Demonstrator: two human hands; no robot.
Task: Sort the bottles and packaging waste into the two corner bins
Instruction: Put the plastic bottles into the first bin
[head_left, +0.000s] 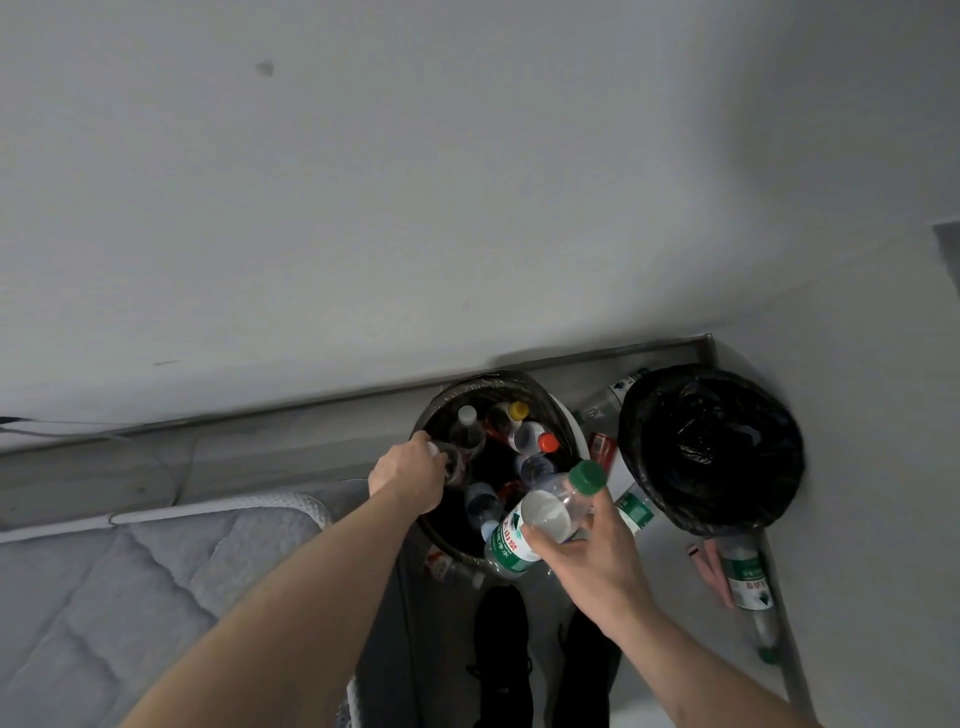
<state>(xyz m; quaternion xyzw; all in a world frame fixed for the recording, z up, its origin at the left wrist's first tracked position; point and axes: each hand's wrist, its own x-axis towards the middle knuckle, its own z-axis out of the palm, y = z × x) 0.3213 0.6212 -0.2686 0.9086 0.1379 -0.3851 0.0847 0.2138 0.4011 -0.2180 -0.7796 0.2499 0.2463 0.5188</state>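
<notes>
Left hand fingers hidden — inside bin.

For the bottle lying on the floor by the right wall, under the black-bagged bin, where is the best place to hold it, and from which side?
Grip the green-label bottle around its labelled middle, coming from above and from its left. It lies flat along the wall, green cap toward the person, so the wall probably blocks its right side. The body is round and even there, likely easier to hold than the narrow neck. The pink wrapper lies just beside it.

L arm: stretched fwd, forearm bare
L hand: back up, fingers curled down round sth, tips hidden
R arm: bent in from lower right
R hand: palm-side grip, fingers wrapped round sth, thumb up
</notes>
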